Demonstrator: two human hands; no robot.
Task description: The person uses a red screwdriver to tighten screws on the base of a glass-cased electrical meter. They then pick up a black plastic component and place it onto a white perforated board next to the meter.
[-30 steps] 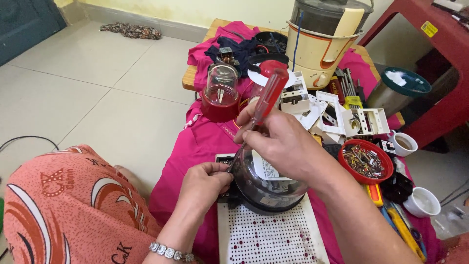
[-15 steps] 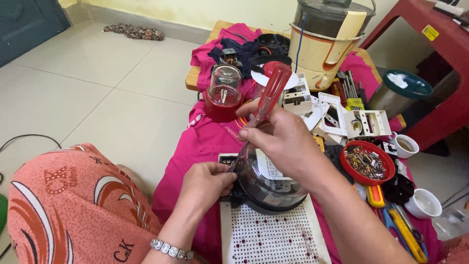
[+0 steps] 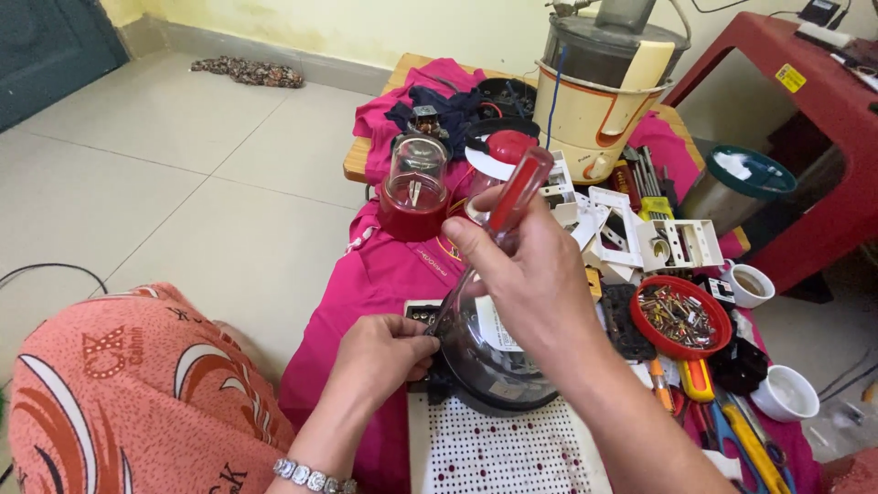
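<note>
My right hand (image 3: pixel 535 279) grips a screwdriver with a clear and red handle (image 3: pixel 515 197), its shaft slanting down and left toward the edge of a clear domed jar (image 3: pixel 498 357) with a dark rim. This jar lies on a white perforated board (image 3: pixel 512 448). My left hand (image 3: pixel 384 352) pinches the jar's left rim, right where the screwdriver tip meets it. The tip itself is hidden between my fingers.
A small jar with a red base (image 3: pixel 413 197) stands on the pink cloth (image 3: pixel 366 274). A red bowl of screws (image 3: pixel 681 316), white plastic parts (image 3: pixel 663 242), two white cups (image 3: pixel 782 393), hand tools (image 3: pixel 732 430) and a cream appliance body (image 3: pixel 594 101) crowd the right side. A red table (image 3: pixel 805 119) stands far right.
The view has shifted slightly. My right hand and the screwdriver have tilted a little, staying at the jar's rim. My left hand keeps its hold.
</note>
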